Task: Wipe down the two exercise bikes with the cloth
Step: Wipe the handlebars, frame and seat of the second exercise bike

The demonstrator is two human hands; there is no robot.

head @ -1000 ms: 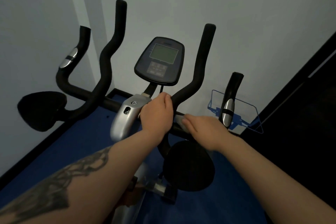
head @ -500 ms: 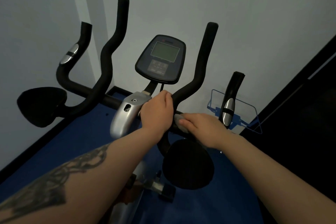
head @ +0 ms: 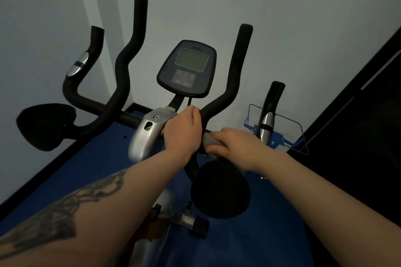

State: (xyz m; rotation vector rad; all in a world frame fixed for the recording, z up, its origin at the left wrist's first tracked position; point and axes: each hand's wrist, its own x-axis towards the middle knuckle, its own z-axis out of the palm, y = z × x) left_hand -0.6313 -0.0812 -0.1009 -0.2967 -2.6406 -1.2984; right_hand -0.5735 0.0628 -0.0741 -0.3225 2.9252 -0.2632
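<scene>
You face the exercise bike [head: 143, 136] head-on, its handlebar [head: 130, 119] running left to right across your view as the long axis. Four black padded grips rise from that bar: two tall inner ones and two shorter outer ones with silver bands, all pointing up and slightly away from you toward the pale wall [head: 282, 17]. The wall stands close behind the bar ends, and a corner of it sits behind the left grips. A dark panel [head: 368, 115] closes off your right side. The blue floor [head: 86, 169] shows below and between the parts, with open room on the left under the bar.

Two round black elbow pads hang off the bar, one far left [head: 46, 125], one low centre [head: 220, 189] just under your right wrist. The console [head: 187, 69] sits upright between the two tall grips, screen tilted toward you.

Your left hand [head: 183, 134] grips the bar just right of the silver stem, fingers curled over the top, at the foot of the right tall grip. Your right hand [head: 234, 148] holds the grey cloth [head: 208, 143] wrapped round the bar, thumb beneath and fingers over it. The cloth lies along the bar, touching it, just beside your left hand and between both hands. A blue wire rack [head: 282, 136] stands near the wall, behind the outer right grip.
</scene>
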